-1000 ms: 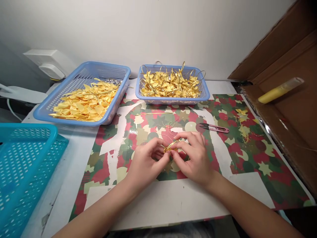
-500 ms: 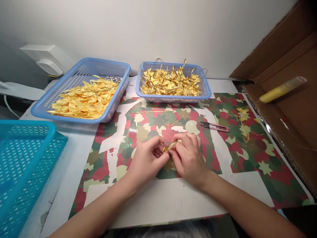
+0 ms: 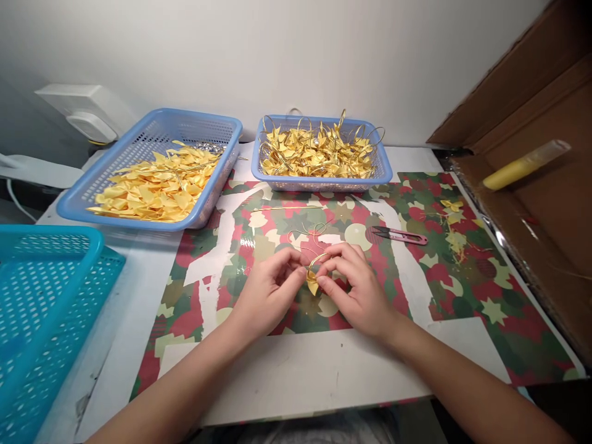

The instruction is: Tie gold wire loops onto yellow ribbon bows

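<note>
Between my two hands, low over the camouflage-patterned sheet (image 3: 333, 317), is a small yellow ribbon bow (image 3: 312, 283) with a loop of gold cord (image 3: 316, 259) rising from it. My left hand (image 3: 271, 287) pinches its left side between thumb and fingers. From the right, the thumb and fingertips of my right hand (image 3: 356, 293) are closed on the bow and the cord. One pointed ribbon end hangs down between the hands. Just beyond them lies a loose curl of thin thread (image 3: 319, 230). Pink-handled thread snips (image 3: 401, 235) rest to the right.
A blue basket (image 3: 324, 183) of looped gold ribbon pieces stands at the back. Left of it, another blue basket (image 3: 129, 223) holds yellow ribbon pieces. A teal basket (image 3: 99, 271) stands nearer at left. Yellow scraps (image 3: 457, 240) lie at right, beside a cardboard wall (image 3: 550, 228).
The ribbon bow has turned so that its pointed end hangs down and the cord loop stands up. My right hand's fingers have shifted and spread a little.
</note>
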A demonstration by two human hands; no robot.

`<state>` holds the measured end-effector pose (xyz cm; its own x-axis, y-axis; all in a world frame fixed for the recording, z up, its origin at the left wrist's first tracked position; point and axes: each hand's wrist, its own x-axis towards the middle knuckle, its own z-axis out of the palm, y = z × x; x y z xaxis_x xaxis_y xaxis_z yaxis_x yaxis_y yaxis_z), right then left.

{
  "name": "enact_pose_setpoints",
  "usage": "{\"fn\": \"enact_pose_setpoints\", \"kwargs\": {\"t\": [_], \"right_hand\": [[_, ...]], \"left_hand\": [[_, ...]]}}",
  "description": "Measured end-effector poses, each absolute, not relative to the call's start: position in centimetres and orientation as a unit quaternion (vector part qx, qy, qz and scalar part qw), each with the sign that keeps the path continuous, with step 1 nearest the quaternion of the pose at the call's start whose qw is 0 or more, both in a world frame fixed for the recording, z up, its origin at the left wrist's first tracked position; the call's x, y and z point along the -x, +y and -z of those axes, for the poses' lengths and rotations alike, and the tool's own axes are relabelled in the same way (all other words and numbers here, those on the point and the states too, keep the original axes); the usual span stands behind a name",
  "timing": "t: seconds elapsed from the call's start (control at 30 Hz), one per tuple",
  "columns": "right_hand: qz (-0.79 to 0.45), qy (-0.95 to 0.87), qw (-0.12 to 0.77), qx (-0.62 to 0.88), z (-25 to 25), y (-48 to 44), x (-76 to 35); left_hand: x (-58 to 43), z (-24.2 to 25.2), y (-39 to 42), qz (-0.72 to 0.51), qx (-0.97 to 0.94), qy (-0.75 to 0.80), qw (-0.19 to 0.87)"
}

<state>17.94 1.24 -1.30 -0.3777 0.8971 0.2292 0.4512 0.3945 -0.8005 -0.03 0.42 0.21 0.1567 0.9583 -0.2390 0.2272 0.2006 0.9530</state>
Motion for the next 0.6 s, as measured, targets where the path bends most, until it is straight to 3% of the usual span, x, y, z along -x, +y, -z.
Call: {"fn": "enact_pose_setpoints", "kwargs": {"t": [0.23, 0.6], "right_hand": [[-0.445, -0.706, 0.358, 0.419, 1.05, 1.43, -18.08], [-0.539, -0.575, 0.416, 0.454, 1.4, 1.65, -18.56]], "left_hand": [[0.25, -0.01, 0.75, -0.311, -0.436, 0.48, 0.695], [0.12, 0.26, 0.73, -0.338, -0.321, 0.47, 0.749]]}}
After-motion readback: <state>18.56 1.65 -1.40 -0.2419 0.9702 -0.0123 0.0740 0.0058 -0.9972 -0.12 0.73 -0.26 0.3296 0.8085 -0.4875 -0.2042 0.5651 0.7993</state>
